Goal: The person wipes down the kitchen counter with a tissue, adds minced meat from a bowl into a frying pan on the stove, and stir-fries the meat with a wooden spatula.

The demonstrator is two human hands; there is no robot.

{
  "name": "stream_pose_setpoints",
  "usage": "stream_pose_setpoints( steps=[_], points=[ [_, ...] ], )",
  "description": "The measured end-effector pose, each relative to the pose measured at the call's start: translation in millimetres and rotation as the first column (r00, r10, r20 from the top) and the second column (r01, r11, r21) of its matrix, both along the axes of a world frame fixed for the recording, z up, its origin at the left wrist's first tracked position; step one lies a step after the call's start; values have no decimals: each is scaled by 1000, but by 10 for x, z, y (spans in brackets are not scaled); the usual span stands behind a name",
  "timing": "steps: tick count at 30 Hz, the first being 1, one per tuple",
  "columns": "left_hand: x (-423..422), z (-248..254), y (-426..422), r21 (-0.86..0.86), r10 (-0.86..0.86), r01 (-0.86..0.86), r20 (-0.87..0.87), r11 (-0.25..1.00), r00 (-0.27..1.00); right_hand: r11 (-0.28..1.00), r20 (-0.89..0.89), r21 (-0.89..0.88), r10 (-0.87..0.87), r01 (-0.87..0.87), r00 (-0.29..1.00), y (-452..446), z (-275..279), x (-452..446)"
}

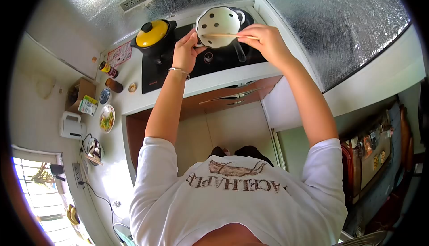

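Observation:
Over the stove (156,74), my left hand (187,52) grips the near left edge of a white bowl (219,20) with dark spots and a scalloped dark rim. The bowl is tilted so that its inside faces me. My right hand (266,40) is closed on wooden chopsticks (221,35), whose tips reach into the bowl. Behind and below the bowl is a dark pan, partly hidden, with its handle (239,52) pointing towards me. Whether anything lies in the pan cannot be seen.
A black pot with a yellow lid (152,34) stands on the stove's left. Along the left counter are jars (108,69), a small dish (105,96), a plate of food (107,118), a box (80,92) and a white appliance (71,125).

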State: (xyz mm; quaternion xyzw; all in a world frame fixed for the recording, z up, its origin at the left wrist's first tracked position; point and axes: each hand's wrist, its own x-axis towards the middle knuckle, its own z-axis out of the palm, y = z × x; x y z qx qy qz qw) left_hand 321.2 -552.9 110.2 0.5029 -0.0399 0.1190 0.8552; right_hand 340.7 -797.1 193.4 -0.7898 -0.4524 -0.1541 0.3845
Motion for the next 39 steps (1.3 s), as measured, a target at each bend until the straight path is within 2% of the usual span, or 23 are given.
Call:
stream_pose_setpoints(
  steps=[5,8,9,11,13,16,18,19,20,21,23,25,26,27,29,31,33,35,37,39],
  points=[
    [1023,-13,-47,136,84,-88,39,987,996,999,-43,26,-19,20,999,-106,-54,989],
    [1612,32,-129,287,239,-254,88,924,967,999,-84,49,27,-23,996,-221,-90,1538],
    [1787,66,-166,291,244,-263,102,920,964,999,50,8,40,-40,998,-262,-79,1717],
    [2090,96,-223,559,340,-395,205,730,918,1000,-55,21,9,-8,998,-386,-101,2023],
    [2361,144,-268,591,349,-445,277,673,895,998,-27,59,-3,4,1000,-439,-166,2304],
    [2574,79,-278,692,402,-429,215,580,890,989,-3,148,-4,4,1000,-339,-274,2536],
    [2687,12,-226,730,404,-525,362,437,840,975,27,211,58,-63,998,-187,-340,2625],
    [2727,3,-178,735,417,-526,356,428,836,974,20,213,74,-76,997,-178,-381,2652],
    [2754,6,-112,768,437,-548,389,333,811,988,20,120,93,-95,995,-177,-426,2653],
    [2730,45,-98,766,472,-563,389,312,791,993,24,22,112,-112,993,-190,-443,2633],
    [2636,120,-49,762,518,-580,385,288,764,988,9,29,153,-153,988,-312,-427,2586],
    [2542,244,98,665,693,-561,90,493,715,996,28,-3,91,-91,995,-452,-346,2521],
    [2429,324,169,402,694,-629,-20,665,720,992,81,21,120,-122,989,-486,-374,2565],
    [2223,486,173,183,673,-656,-54,733,737,991,77,9,133,-134,988,-510,-360,2512],
    [1888,470,474,60,648,-648,26,759,762,996,-68,-91,2,-9,998,-485,-241,2412],
    [1437,546,701,-195,602,-618,-138,762,786,995,-59,-98,-32,26,998,-474,-333,2398],
    [871,502,792,-253,623,-634,-130,731,771,994,-127,-62,-93,85,988,-468,-405,2369],
    [149,427,907,-397,597,-608,-169,687,784,992,-87,-57,-113,109,990,-419,-519,2350],
    [-519,241,1037,-485,622,-644,-234,592,747,983,-190,-72,-181,170,965,-322,-585,2135],
    [-1289,-170,1311,-513,565,-591,-228,622,793,975,-137,-35,-221,218,966,-212,-783,2021]
  ],
)
